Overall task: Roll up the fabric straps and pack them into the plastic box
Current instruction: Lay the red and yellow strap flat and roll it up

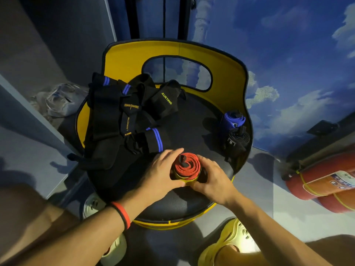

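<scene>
Nearest the camera, the left hand [161,169] and right hand [213,177] cup the red strap roll [185,166] from either side. The fingers curl round its wall and the thumbs meet at the yellow tail end on the near side, most likely to keep the coil from springing loose while the end is fastened. The roll stands on end at the front of the chair seat [192,129], which serves as the work surface. A red and black wristband [122,212] sits on the left wrist.

Just beyond the left hand lies a heap of loose black straps [119,120], some blue-edged, spilling over the seat's left side; these seem to be the ones not yet rolled. Across the seat, well apart from the heap, a blue roll [232,119] and a black roll [239,138] rest against the right rim, apparently parked there so finished work stays separate.

Farther left, on the floor, sits a clear plastic thing [59,100]; whether it is the box cannot be told. No strap appears packed yet.
</scene>
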### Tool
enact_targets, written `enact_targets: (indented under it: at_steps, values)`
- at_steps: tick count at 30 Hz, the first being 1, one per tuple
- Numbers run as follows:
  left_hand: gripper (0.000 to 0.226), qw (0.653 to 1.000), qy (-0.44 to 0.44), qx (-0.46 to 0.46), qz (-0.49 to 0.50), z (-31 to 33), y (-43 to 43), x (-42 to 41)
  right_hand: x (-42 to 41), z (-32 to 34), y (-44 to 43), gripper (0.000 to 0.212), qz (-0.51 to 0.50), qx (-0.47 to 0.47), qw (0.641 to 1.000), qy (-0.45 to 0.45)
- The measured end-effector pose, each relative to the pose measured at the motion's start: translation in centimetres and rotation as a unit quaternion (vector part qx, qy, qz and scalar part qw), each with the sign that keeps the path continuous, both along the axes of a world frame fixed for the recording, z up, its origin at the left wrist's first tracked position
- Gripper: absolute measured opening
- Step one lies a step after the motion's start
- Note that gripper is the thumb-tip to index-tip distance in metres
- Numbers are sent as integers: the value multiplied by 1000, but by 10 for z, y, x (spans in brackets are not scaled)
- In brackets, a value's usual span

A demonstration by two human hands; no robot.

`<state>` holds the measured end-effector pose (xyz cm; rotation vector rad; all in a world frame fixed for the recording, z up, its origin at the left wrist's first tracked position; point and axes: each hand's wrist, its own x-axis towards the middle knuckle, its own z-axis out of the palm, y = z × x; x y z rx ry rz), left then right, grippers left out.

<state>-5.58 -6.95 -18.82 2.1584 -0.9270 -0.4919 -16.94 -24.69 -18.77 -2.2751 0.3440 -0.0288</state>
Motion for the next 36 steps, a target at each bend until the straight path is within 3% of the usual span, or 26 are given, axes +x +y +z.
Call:
enact_targets:
  at_steps: [3,7,9,14,19,24,27,30,36]
  values:
    - [98,1000,6,-28,-1,-9,-1,-1,-3,7,0,78,1,59,998,0]
    - [104,999,31,-45,5,-11,-1,-3,-6,-2,7,58,5,-23,999,-34]
    - [99,998,23,-56,-5,-17,-2,-2,-4,-8,5,59,-5,-51,999,-16]
    - [94,994,95,-59,10,-25,-3,3,5,-11,4,61,-12,-102,995,16]
    - [93,989,132,-66,9,-24,-6,4,15,-11,10,52,-25,-74,997,27]
    - [84,983,147,-103,26,-25,-1,-6,13,1,11,57,-22,-14,998,54]
    - [75,987,106,-111,53,-24,-4,-5,18,11,14,57,-65,-14,998,0]
    - [78,992,71,-84,67,-23,-10,-6,24,20,15,48,-148,-112,978,-100]
    - [76,991,96,-82,55,-30,-12,-2,16,29,8,34,-148,-113,981,52]
